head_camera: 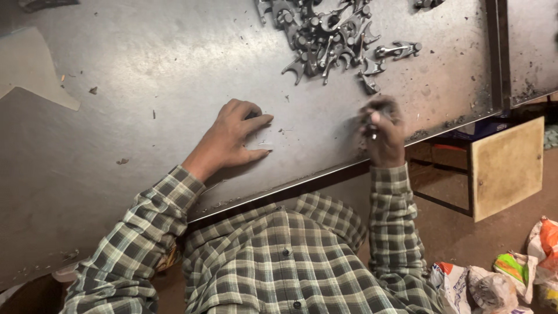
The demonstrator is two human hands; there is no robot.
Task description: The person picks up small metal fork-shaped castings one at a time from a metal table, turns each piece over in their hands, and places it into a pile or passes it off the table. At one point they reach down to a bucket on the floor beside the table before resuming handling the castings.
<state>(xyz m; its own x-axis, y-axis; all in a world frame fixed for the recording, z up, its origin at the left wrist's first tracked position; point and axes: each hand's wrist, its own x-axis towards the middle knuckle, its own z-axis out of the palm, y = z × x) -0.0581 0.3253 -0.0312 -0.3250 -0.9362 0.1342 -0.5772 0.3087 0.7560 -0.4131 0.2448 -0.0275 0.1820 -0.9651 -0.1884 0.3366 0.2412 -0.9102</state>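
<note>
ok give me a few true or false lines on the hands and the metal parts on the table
1. The left hand rests on the table. True.
2. The right hand is empty. False: it holds a small metal part.
3. The pile of parts lies beyond the hands. True.
4. The pile sits under the left hand. False: it lies apart, nearer the right hand.
5. The sleeves are plain white. False: they are checked.

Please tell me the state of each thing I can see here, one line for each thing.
left hand: flat on the metal table, fingers curled, holding nothing visible
right hand: closed on a small metal part
pile of metal parts: loose, heaped on the table
plastic bags: crumpled on the floor
</note>
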